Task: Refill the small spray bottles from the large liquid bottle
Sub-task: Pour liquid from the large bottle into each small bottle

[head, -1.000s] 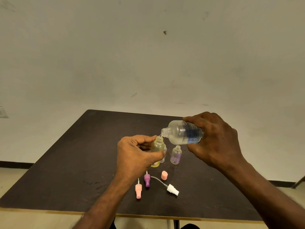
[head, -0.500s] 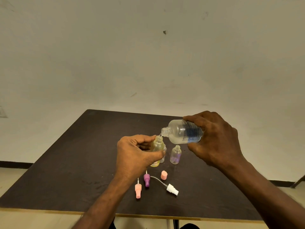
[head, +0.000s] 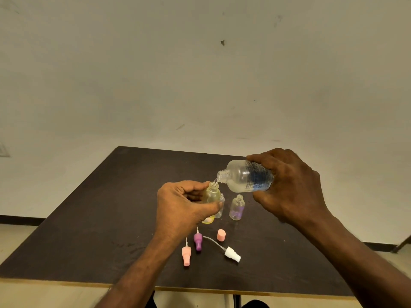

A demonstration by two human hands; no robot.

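Mid-pour near the bench's middle: the right hand (head: 289, 187) wraps the tilted big bottle (head: 246, 176), its mouth just above the yellow bottle (head: 211, 195) clasped in the left hand (head: 180, 207); next, probably righting it before overflow.

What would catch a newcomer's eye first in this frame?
Above the middle of the dark table, the right hand tips the large clear bottle so liquid runs into the small yellowish bottle gripped by the left hand. Nearer the front edge lie loose pink, purple and white spray tops.
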